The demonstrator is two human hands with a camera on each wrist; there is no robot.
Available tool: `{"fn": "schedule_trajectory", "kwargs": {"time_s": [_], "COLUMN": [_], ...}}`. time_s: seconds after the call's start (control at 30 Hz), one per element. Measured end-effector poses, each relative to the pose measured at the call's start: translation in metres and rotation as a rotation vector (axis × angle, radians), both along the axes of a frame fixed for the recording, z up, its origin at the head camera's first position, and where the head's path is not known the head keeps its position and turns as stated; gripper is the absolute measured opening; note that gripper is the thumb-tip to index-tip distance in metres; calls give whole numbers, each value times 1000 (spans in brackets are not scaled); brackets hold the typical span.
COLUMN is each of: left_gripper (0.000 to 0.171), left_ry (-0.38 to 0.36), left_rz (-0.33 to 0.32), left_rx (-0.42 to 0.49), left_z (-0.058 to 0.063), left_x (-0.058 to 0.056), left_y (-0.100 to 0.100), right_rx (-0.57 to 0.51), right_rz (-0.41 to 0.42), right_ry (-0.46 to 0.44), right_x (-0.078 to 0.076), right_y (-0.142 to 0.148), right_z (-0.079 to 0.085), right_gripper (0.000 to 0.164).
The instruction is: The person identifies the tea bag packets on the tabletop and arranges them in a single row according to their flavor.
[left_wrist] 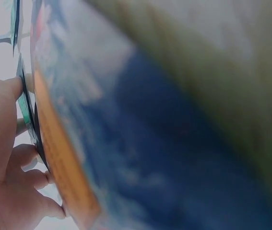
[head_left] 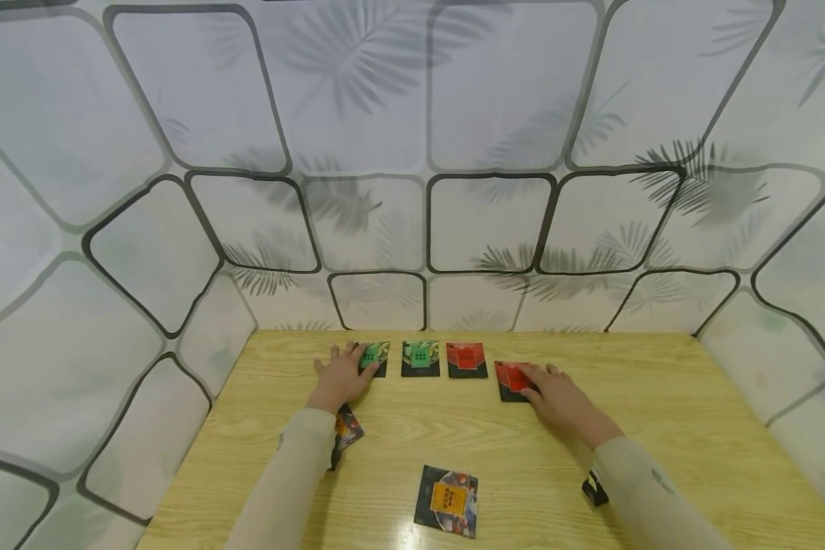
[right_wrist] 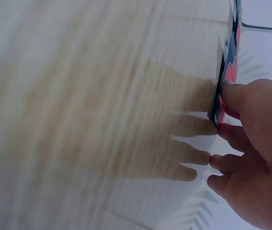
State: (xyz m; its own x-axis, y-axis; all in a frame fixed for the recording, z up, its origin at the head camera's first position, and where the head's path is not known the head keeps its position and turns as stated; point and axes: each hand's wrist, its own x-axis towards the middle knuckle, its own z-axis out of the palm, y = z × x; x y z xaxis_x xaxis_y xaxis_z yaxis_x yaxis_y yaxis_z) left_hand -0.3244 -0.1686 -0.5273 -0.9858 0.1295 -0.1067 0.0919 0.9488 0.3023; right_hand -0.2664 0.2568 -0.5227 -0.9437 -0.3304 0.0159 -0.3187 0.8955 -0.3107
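Note:
My left hand point(head_left: 344, 376), fingers spread, rests on the left part of a flat green-and-black packet point(head_left: 379, 359) at the far left of a row. In the left wrist view the thumb of that left hand point(left_wrist: 6, 158) touches the packet's edge. My right hand point(head_left: 560, 397) has its fingers and thumb laid on the right side of a red-and-black packet point(head_left: 510, 380) at the row's right end. The right wrist view has this right hand point(right_wrist: 255, 153) with its thumb at the red packet's edge. Another green packet point(head_left: 421, 357) and another red packet point(head_left: 467, 359) lie between the hands.
A dark packet with an orange label point(head_left: 448, 500) lies at the table's near middle. A similar packet point(head_left: 347, 428) is partly covered by the left forearm and fills much of the left wrist view. The wooden table point(head_left: 412, 428) meets a patterned wall covering point(head_left: 488, 221) at the back.

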Motion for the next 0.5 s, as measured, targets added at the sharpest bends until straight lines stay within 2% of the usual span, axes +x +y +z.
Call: {"fn": "schedule_trajectory", "kwargs": {"time_s": [0.17,0.5], "left_gripper": [70,70], "left_ry": [3,6], "left_rz": [-1,-5], "left_rx": [0,5], "left_z": [0,-1], "left_x": [0,0], "left_y": [0,0], "right_rx": [16,36], "right_rz": [12,-16], "right_ry": [36,-16], "right_x": [-7,-15], "right_y": [-2,-4], "right_z": [-1,0], "right_gripper": [52,54]}}
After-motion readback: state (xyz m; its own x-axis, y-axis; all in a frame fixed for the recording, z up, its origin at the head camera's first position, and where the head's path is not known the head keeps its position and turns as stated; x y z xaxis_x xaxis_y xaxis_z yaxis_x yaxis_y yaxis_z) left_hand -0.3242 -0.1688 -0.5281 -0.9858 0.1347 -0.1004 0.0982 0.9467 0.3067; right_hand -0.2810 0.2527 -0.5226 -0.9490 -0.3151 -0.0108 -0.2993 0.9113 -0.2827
